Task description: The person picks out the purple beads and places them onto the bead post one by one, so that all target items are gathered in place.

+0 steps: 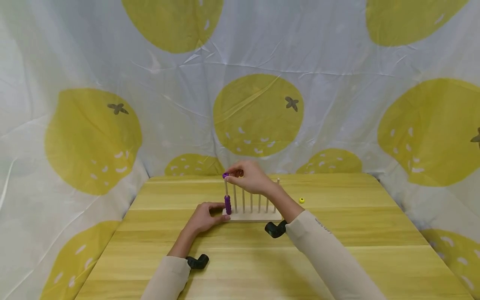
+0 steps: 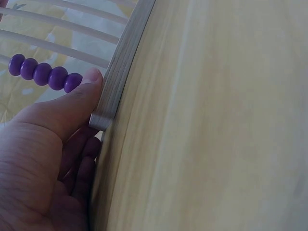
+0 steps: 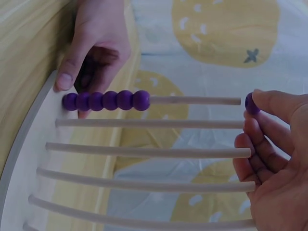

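A pale wooden peg rack (image 1: 251, 215) stands on the table, with a row of upright pegs. Purple beads (image 3: 110, 100) are stacked on the lower part of its end peg (image 3: 197, 100), at the left in the head view. My left hand (image 1: 204, 217) grips that end of the base, its thumb (image 2: 91, 79) beside the lowest beads. Between thumb and fingertips, my right hand (image 1: 250, 178) pinches one more purple bead (image 3: 251, 103). This bead is just above the tip of the same peg, with a small gap showing in the right wrist view.
One yellow bead (image 1: 301, 200) lies on the wooden table (image 1: 240, 266), right of the rack. The other pegs (image 3: 149, 151) carry no beads where they show. A lemon-patterned cloth (image 1: 330, 112) hangs behind and around the table.
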The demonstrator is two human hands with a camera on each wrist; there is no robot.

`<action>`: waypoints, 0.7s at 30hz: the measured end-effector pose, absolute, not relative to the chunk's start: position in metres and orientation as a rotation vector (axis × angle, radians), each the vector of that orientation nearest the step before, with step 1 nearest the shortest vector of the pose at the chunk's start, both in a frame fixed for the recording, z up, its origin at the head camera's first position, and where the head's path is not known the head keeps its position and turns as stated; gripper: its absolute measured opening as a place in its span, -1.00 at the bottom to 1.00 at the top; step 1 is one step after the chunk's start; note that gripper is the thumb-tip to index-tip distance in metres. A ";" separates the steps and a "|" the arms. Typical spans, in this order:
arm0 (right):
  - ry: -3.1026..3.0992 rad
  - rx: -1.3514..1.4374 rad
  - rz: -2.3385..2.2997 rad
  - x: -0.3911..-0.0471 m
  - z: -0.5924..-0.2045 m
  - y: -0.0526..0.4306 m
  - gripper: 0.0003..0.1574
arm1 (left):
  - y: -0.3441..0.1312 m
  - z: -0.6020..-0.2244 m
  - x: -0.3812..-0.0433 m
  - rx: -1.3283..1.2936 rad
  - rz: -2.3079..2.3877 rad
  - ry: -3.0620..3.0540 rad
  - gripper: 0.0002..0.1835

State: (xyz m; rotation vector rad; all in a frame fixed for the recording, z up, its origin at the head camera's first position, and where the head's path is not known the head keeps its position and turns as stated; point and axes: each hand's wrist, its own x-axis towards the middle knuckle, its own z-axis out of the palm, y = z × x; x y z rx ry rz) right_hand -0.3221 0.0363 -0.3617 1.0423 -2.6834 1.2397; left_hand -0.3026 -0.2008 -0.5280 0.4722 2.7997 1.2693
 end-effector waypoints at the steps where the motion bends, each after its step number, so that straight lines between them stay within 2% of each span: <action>1: -2.689 1.041 1.245 -0.322 -0.363 0.036 -0.75 | -0.201 -0.529 -0.302 0.469 1.268 2.798 -0.45; 15: -2.743 1.048 1.135 -0.325 -0.366 0.034 -0.76 | -0.200 -0.527 -0.305 0.472 1.266 2.804 -0.45; 21: -2.774 1.037 1.156 -0.323 -0.362 0.037 -0.66 | -0.200 -0.526 -0.303 0.458 1.258 2.795 -0.44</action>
